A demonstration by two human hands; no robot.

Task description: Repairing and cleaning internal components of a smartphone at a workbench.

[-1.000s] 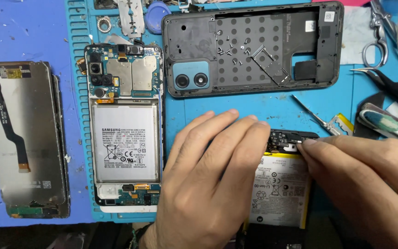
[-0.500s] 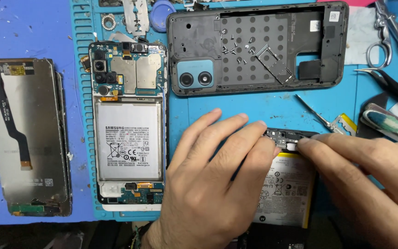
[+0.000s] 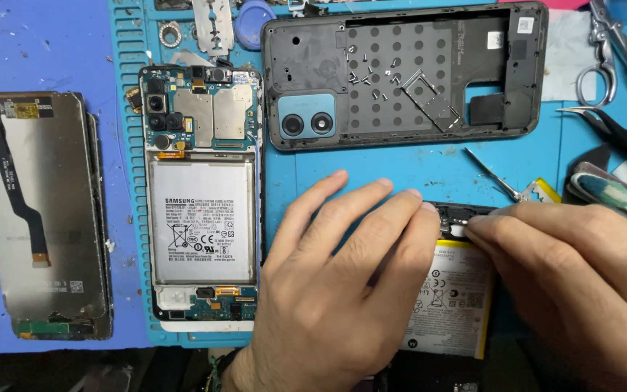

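My left hand (image 3: 342, 290) lies flat, fingers together, pressing down on an opened phone with a yellow-edged battery (image 3: 455, 297) at the lower middle of the blue mat (image 3: 400, 170). It covers the phone's left half. My right hand (image 3: 575, 283) comes in from the right. Its fingertips are pinched on a small black part (image 3: 459, 218) at the top of that phone's board. Whether a tool is between those fingers is hidden.
A second opened phone with a white battery (image 3: 201, 218) lies to the left. A detached screen panel (image 3: 38, 218) lies at the far left. A dark back frame (image 3: 400, 72) holding several loose screws sits above. A thin screwdriver (image 3: 495, 178), tweezers (image 3: 618, 141) and scissors (image 3: 604, 51) lie at the right.
The view has shifted slightly. My right fingertips have crept a little left along the top of the phone. My left hand stays pressed in place.
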